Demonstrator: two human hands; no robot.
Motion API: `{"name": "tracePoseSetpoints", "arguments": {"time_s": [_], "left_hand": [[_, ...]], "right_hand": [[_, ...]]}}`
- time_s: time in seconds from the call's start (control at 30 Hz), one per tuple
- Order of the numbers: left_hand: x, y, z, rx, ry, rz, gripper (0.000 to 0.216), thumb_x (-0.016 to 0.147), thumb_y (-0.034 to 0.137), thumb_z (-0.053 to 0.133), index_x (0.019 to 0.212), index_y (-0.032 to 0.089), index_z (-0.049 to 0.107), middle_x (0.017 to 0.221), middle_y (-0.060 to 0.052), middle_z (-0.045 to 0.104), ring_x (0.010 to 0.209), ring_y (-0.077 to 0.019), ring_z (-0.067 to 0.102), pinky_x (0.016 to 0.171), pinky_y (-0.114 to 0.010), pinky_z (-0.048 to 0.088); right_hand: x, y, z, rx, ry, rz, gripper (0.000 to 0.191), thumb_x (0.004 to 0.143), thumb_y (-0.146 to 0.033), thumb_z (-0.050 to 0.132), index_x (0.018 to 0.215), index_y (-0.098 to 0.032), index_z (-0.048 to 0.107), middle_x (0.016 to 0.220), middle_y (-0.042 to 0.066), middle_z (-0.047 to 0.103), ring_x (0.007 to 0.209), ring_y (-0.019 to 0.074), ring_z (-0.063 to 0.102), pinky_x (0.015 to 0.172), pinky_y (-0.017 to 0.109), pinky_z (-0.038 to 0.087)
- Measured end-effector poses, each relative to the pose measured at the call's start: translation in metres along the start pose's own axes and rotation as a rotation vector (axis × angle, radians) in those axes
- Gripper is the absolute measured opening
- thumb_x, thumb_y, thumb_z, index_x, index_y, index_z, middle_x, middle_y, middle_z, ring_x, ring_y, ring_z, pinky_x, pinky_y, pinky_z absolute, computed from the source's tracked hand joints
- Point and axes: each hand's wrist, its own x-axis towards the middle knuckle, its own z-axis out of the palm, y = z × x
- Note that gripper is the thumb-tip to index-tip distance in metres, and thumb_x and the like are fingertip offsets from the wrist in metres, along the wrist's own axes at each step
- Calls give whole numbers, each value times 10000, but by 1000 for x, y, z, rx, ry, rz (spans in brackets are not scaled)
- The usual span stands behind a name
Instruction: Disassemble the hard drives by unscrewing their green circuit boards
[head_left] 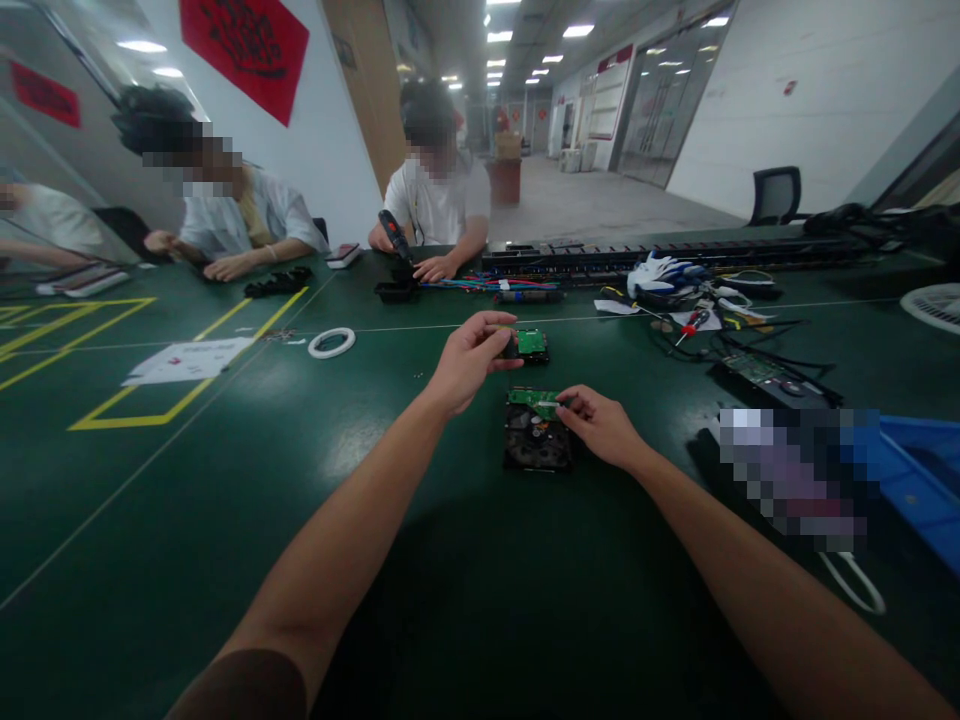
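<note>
A black hard drive (534,440) lies on the dark green table (225,480) in front of me, with a green circuit board (534,401) on its far end. My right hand (600,424) rests at the drive's right edge, fingers pinched at the circuit board. A smaller drive with a green board (531,345) sits just beyond. My left hand (471,358) is curled round that smaller drive's left end.
A white tape ring (331,343) and a paper sheet (187,360) lie to the left inside yellow floor-style markings. Cables, a screwdriver (694,322) and loose parts crowd the right. A blue bin (915,480) stands at far right. Two people sit across the table, one holding a power screwdriver (394,235).
</note>
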Motion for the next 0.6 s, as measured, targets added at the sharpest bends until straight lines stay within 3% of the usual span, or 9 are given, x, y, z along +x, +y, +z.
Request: {"name": "tracePoseSetpoints", "arguments": {"time_s": [0.23,0.43,0.6], "left_hand": [[0,2,2,-43,-7,-24,115,924,227,642,1012,162,679,974,-63,664,965,-165,650,916,-417,603],[1,0,3,-10,2,-27,176,889,269,699,1028,162,683,981,-63,670,938,-155,654,872,-378,613],[0,-3,1,101,23,27,247,847,348,748,999,159,703,960,-55,657,858,-139,622,713,-287,621]], "right_hand": [[0,0,1,23,-7,0,265,942,-436,595,1128,-251,630,817,7,659,682,164,598,615,300,451],[-1,-2,0,18,12,-1,264,932,-435,603,1114,-248,642,802,6,655,668,163,585,597,295,440],[-1,-2,0,25,9,-8,260,935,-427,598,1120,-250,636,812,5,651,671,162,586,602,296,447]]}}
